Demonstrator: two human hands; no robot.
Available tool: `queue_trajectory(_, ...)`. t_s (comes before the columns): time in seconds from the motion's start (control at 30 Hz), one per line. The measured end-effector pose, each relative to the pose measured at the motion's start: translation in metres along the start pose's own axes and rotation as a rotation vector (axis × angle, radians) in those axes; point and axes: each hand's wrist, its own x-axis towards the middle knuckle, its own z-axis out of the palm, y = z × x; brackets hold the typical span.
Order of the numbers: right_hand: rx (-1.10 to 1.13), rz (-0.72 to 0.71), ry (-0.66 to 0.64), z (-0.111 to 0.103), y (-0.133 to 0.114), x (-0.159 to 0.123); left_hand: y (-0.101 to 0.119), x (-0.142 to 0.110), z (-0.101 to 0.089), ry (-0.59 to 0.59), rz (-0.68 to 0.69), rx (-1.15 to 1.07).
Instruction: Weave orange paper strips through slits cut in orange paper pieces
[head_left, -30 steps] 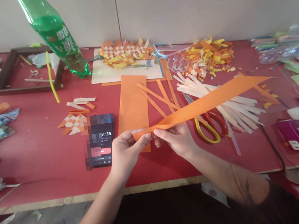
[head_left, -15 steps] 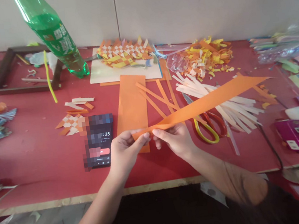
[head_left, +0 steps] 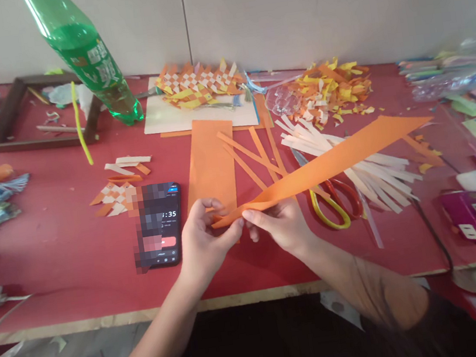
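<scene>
A long orange paper strip (head_left: 325, 166), folded over at its left end, is held above the table. My right hand (head_left: 286, 225) pinches it near that end between thumb and fingers. Curled loosely around the folded tip is my left hand (head_left: 205, 242), its thumb against the lower edge and its forefinger lifted off. Behind the hands lies a wide orange paper piece (head_left: 210, 153), with narrow orange strips (head_left: 250, 159) beside it. Scissors (head_left: 331, 212) with yellow and red handles lie right of my right hand, partly under the strip, next to a bundle of pale paper strips (head_left: 380, 182).
A phone (head_left: 167, 224) lies left of my left hand, near a small woven paper piece (head_left: 114, 199). Farther back are a green bottle (head_left: 89, 63), a dark frame (head_left: 15, 142), woven paper on a white board (head_left: 154, 119) and a scrap pile (head_left: 331, 88). A purple plug adapter (head_left: 469, 217) sits right.
My left forefinger has lifted away from the strip and the left thumb has slid slightly down, exposing the folded end. My right hand keeps its pinch in nearly the same place.
</scene>
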Motion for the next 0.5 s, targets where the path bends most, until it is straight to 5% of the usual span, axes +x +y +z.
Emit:
queue_trajectory(0.27, 0.086, -0.026, 0.127, -0.007, -0.001, 0.008, 0.001, 0.002, 0.001, 0.121, -0.024, -0.189)
queue_trajectory(0.5, 0.124, -0.097, 0.235, -0.014, -0.009, 0.018, -0.01, -0.002, 0.0, 0.287, 0.131, -0.346)
